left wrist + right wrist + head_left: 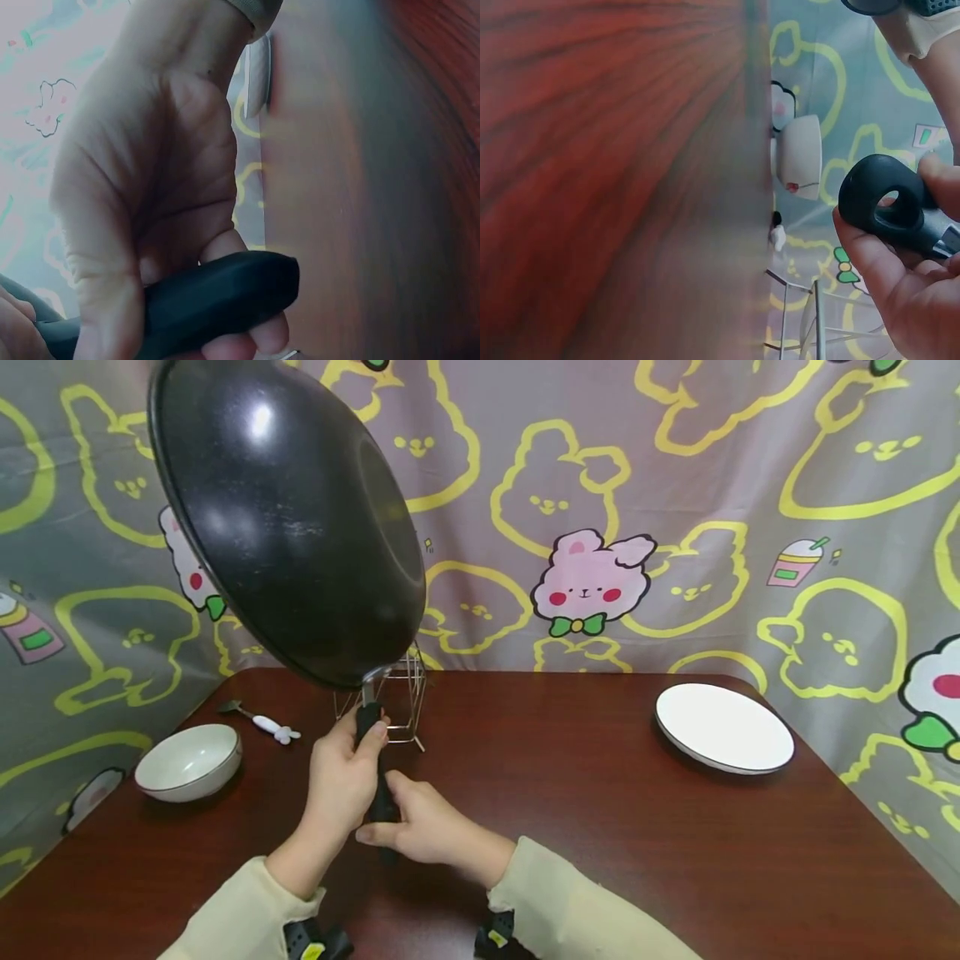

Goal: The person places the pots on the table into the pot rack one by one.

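A black wok [285, 527] is held up and tilted on its side, its outer surface toward me and its flat bottom facing right. My left hand [341, 777] grips the upper part of its black handle [384, 806], just below the metal neck. Lower down, my right hand [435, 822] has its thumb on one side of the handle and its fingers on the other. The left wrist view shows those fingers [270, 334] curled behind the handle. In the right wrist view, the handle's end [881, 199] has a hanging hole.
A wire rack [408, 702] stands behind the hands, partly hidden by the wok. On the left are a white bowl [191, 764] and a small utensil [262, 722] with a white handle. A white plate [723, 727] lies at the right. Patterned cloth [480, 552] hangs behind the table.
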Available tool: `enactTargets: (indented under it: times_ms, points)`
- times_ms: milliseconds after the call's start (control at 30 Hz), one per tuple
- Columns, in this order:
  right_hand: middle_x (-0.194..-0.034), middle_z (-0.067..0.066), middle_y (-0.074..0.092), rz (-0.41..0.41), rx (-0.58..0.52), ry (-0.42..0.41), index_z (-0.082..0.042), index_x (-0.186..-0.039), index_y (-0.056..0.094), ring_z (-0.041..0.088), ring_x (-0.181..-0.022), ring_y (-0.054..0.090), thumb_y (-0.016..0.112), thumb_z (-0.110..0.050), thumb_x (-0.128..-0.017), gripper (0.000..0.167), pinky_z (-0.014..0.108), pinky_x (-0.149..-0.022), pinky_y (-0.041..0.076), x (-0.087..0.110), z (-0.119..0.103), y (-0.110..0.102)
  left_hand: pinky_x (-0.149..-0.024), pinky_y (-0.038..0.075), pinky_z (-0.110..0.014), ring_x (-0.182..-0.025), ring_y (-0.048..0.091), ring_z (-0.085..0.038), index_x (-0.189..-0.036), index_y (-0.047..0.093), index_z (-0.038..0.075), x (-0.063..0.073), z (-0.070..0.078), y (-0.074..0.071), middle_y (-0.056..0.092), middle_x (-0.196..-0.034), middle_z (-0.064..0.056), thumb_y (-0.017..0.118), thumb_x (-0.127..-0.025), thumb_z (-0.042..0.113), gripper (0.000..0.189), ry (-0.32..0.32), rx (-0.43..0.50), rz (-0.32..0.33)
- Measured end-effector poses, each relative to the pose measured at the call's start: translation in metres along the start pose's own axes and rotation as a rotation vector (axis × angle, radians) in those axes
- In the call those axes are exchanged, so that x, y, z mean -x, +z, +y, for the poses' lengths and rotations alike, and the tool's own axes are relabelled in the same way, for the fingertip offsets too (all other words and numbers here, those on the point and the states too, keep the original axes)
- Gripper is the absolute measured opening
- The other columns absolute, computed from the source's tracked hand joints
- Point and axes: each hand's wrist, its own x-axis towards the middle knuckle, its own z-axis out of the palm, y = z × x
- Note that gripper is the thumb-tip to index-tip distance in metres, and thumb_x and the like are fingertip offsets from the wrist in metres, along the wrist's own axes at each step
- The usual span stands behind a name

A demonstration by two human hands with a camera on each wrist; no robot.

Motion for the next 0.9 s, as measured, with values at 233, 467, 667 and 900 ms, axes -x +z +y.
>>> enactTargets:
  times_ms: [233,467,667,900]
  points:
    - [-0.075,-0.003,0.06,-0.008,0.011,0.042,-0.005,-0.1,0.053,-0.001,-0.063,0.049,0.073,-0.02,-0.08,0.032,0.013,-0.059,0.043,-0.005,-0.002,0.006,-0.075,0.044,-0.011,-0.089,0.061,-0.02,-0.111,0.059,-0.005,-0.003,-0.006,0.0,0.065,-0.105,-0.023,0.047,-0.095,0.004,0.022,-0.034,0.065,0.002]
    - [-0.07,-0.005,0.058,-0.003,0.011,0.093,-0.005,-0.095,0.053,0.0,-0.062,0.049,0.073,-0.02,-0.078,0.03,0.014,-0.058,0.042,-0.006,-0.002,0.011,-0.076,0.043,-0.011,-0.087,0.06,-0.014,-0.114,0.057,-0.006,-0.002,-0.012,0.0,0.064,-0.108,-0.023,0.046,-0.096,0.006,0.024,-0.105,0.119,-0.021]
    - [-0.069,-0.004,0.058,0.004,0.026,0.111,-0.005,-0.093,0.054,0.001,-0.063,0.05,0.075,-0.02,-0.076,0.03,0.014,-0.06,0.042,-0.008,-0.001,0.016,-0.075,0.044,-0.012,-0.079,0.058,-0.002,-0.111,0.058,-0.007,-0.003,-0.02,0.0,0.064,-0.105,-0.023,0.046,-0.095,0.004,0.023,-0.138,0.153,-0.015]
    - [-0.071,-0.004,0.06,-0.027,0.056,0.123,-0.005,-0.095,0.055,0.002,-0.065,0.051,0.074,-0.022,-0.078,0.03,0.015,-0.061,0.042,-0.01,-0.001,0.02,-0.077,0.045,-0.011,-0.089,0.063,-0.014,-0.115,0.056,-0.009,-0.004,-0.026,-0.002,0.063,-0.109,-0.026,0.045,-0.096,0.005,0.026,-0.173,0.143,-0.019]
